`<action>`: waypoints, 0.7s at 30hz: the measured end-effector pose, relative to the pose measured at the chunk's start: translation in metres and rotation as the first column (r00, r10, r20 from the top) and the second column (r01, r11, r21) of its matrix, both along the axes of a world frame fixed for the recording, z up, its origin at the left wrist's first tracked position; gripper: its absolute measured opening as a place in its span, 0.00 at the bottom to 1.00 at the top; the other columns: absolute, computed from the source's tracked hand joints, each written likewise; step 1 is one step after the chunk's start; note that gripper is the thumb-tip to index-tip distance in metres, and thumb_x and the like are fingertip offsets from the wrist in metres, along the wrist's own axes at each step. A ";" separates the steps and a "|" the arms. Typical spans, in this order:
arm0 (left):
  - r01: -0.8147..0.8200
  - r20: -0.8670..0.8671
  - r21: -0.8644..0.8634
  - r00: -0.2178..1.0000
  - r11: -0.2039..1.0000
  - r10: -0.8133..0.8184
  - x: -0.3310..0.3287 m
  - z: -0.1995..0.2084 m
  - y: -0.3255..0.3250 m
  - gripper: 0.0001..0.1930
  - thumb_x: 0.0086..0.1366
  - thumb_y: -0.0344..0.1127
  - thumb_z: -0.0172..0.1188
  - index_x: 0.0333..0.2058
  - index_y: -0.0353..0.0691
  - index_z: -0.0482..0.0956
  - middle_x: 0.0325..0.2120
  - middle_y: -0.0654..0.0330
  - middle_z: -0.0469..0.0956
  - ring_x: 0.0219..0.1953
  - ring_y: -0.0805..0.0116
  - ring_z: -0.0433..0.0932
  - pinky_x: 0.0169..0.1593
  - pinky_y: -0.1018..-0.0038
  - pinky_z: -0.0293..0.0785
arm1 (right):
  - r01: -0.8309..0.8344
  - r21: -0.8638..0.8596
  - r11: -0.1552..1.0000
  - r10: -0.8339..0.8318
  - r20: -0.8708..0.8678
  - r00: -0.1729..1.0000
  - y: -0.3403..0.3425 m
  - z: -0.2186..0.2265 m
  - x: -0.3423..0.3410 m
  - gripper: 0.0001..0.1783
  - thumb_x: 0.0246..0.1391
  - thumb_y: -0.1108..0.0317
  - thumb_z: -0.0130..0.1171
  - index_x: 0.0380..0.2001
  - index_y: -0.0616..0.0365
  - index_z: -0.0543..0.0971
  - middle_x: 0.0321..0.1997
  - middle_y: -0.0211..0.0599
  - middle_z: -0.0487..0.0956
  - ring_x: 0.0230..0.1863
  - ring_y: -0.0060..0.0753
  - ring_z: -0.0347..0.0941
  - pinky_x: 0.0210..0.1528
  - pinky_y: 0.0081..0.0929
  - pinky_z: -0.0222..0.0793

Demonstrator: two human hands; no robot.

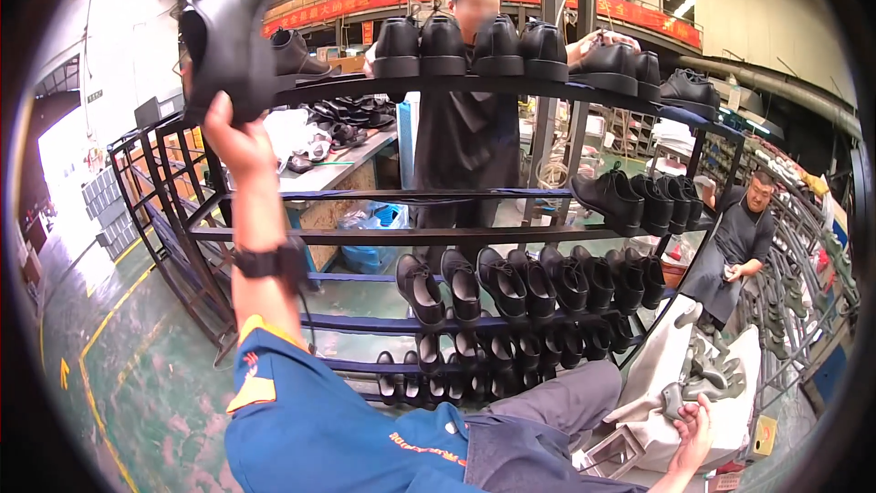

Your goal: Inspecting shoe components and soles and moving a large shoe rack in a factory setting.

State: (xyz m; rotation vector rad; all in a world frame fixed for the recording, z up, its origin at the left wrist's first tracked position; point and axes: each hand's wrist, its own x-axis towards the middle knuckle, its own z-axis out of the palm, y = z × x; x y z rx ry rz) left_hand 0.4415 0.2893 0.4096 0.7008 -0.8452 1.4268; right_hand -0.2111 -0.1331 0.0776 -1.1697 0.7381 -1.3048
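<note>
The left hand (239, 141) is raised at the upper left, closed on the heel end of a black shoe (228, 46), its thumb showing and its other fingers hidden behind the shoe. The shoe is tilted, toe upward, at the left end of the rack's top rail; whether it touches the rail I cannot tell. A black wristband (260, 263) circles that wrist, above a blue sleeve (301, 402) with orange trim. The right hand (695, 434) is low on the right, fingers partly open and loosely curled beside a grey-green piece (673, 402); whether it grips the piece I cannot tell. More such pieces lie just beyond on a pale cloth (741, 415). The dark metal rack (365, 236) stands in front, with black shoes along its top rail, four at the right of the next level, and closely set rows on the levels below. Behind it a person (465, 141) in black has one hand beside the shoes at the right of the top rail. A tabletop (360, 160) behind the rack bears dark and white items, near a blue bag (372, 237). Another person (744, 228) sits at the far right, beside racks of green items
</note>
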 end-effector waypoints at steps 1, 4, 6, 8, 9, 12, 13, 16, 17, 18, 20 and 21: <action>-0.538 -0.016 0.003 0.843 0.843 0.538 0.043 0.003 0.050 0.27 0.63 0.37 0.57 0.62 0.40 0.70 0.57 0.55 0.75 0.57 0.58 0.76 0.63 0.59 0.72 | -0.027 -0.004 1.000 0.027 0.004 1.000 -0.002 0.002 0.006 0.23 0.68 0.57 0.54 0.61 0.58 0.74 0.40 0.29 0.79 0.42 0.24 0.77 0.39 0.22 0.72; 0.561 -0.171 -0.092 0.805 0.823 -0.568 0.028 0.073 0.051 0.22 0.62 0.40 0.62 0.54 0.39 0.76 0.47 0.58 0.80 0.50 0.63 0.80 0.56 0.64 0.76 | -0.046 0.043 0.998 0.047 -0.024 0.999 0.006 -0.003 0.011 0.22 0.68 0.58 0.55 0.59 0.59 0.75 0.38 0.30 0.79 0.40 0.26 0.78 0.38 0.22 0.73; 0.450 -0.299 0.083 0.863 0.889 -0.408 0.052 0.085 0.088 0.30 0.60 0.39 0.66 0.60 0.40 0.72 0.49 0.57 0.77 0.49 0.65 0.79 0.52 0.68 0.77 | -0.082 0.051 0.995 0.085 -0.052 0.995 0.002 -0.012 0.016 0.22 0.67 0.60 0.56 0.58 0.61 0.75 0.40 0.34 0.80 0.41 0.28 0.79 0.39 0.22 0.75; 0.249 -0.481 0.278 0.872 0.928 -0.090 0.095 0.084 0.107 0.30 0.61 0.41 0.67 0.60 0.39 0.73 0.48 0.57 0.78 0.50 0.68 0.78 0.54 0.72 0.75 | -0.092 0.083 0.992 0.100 -0.101 0.990 0.015 -0.009 0.027 0.19 0.66 0.63 0.56 0.55 0.63 0.77 0.38 0.35 0.81 0.36 0.26 0.80 0.38 0.21 0.77; 0.101 -0.528 0.417 0.836 0.903 0.150 0.116 0.082 0.111 0.29 0.62 0.42 0.67 0.60 0.38 0.73 0.48 0.56 0.79 0.50 0.69 0.78 0.55 0.73 0.74 | -0.084 0.087 0.993 0.093 -0.101 0.991 0.018 -0.012 0.028 0.19 0.66 0.63 0.56 0.55 0.63 0.77 0.38 0.35 0.81 0.36 0.26 0.80 0.38 0.21 0.77; -0.065 -0.403 0.539 0.856 0.840 0.324 0.177 0.065 0.126 0.31 0.67 0.41 0.64 0.65 0.36 0.70 0.55 0.49 0.78 0.57 0.64 0.76 0.62 0.71 0.70 | -0.175 0.160 0.971 0.200 -0.154 0.968 0.022 -0.012 0.041 0.15 0.66 0.68 0.56 0.53 0.62 0.79 0.36 0.34 0.82 0.34 0.26 0.80 0.35 0.20 0.76; -0.168 -0.314 0.573 0.859 0.802 0.404 0.181 0.072 0.136 0.31 0.67 0.42 0.65 0.65 0.36 0.70 0.57 0.47 0.77 0.59 0.62 0.76 0.63 0.69 0.69 | -0.183 0.179 0.967 0.209 -0.138 0.968 0.017 -0.013 0.043 0.15 0.66 0.68 0.56 0.53 0.62 0.79 0.36 0.34 0.82 0.34 0.26 0.80 0.35 0.20 0.76; -0.601 -0.139 0.602 0.570 0.526 0.810 0.214 0.047 0.120 0.27 0.68 0.48 0.62 0.60 0.39 0.76 0.57 0.47 0.77 0.59 0.54 0.76 0.64 0.64 0.69 | -0.212 0.113 0.971 0.238 -0.330 0.914 0.027 -0.010 0.040 0.16 0.66 0.68 0.56 0.54 0.61 0.79 0.37 0.33 0.82 0.35 0.24 0.79 0.37 0.21 0.75; -0.692 -0.057 0.595 0.471 0.409 0.880 0.213 0.058 0.143 0.25 0.68 0.50 0.62 0.56 0.39 0.79 0.56 0.47 0.78 0.56 0.52 0.78 0.61 0.63 0.72 | -0.254 0.108 0.961 0.276 -0.339 0.899 0.017 -0.012 0.045 0.16 0.66 0.68 0.57 0.54 0.60 0.79 0.37 0.33 0.82 0.35 0.23 0.78 0.37 0.21 0.75; -0.913 0.283 0.407 0.128 0.002 0.951 0.185 0.114 0.213 0.22 0.70 0.49 0.60 0.52 0.37 0.81 0.53 0.50 0.80 0.53 0.53 0.80 0.57 0.63 0.75 | -0.381 0.113 0.918 0.395 -0.169 0.903 -0.001 -0.032 0.050 0.17 0.66 0.66 0.57 0.55 0.61 0.79 0.37 0.31 0.81 0.36 0.21 0.77 0.38 0.20 0.74; -0.890 0.305 0.444 0.255 0.099 0.918 0.211 -0.083 0.184 0.22 0.71 0.44 0.58 0.56 0.35 0.79 0.55 0.47 0.79 0.57 0.52 0.78 0.61 0.65 0.73 | -0.294 0.118 0.949 0.316 -0.298 0.901 0.017 0.014 0.063 0.18 0.67 0.63 0.57 0.55 0.61 0.78 0.39 0.29 0.80 0.39 0.21 0.76 0.42 0.21 0.74; -0.805 0.240 0.440 0.532 0.398 0.812 0.183 -0.097 0.092 0.21 0.71 0.43 0.57 0.55 0.34 0.79 0.53 0.47 0.80 0.55 0.53 0.78 0.59 0.64 0.73 | -0.326 0.076 0.942 0.329 -0.384 0.863 0.012 0.011 0.051 0.19 0.68 0.63 0.57 0.56 0.61 0.78 0.42 0.30 0.81 0.41 0.22 0.77 0.45 0.21 0.74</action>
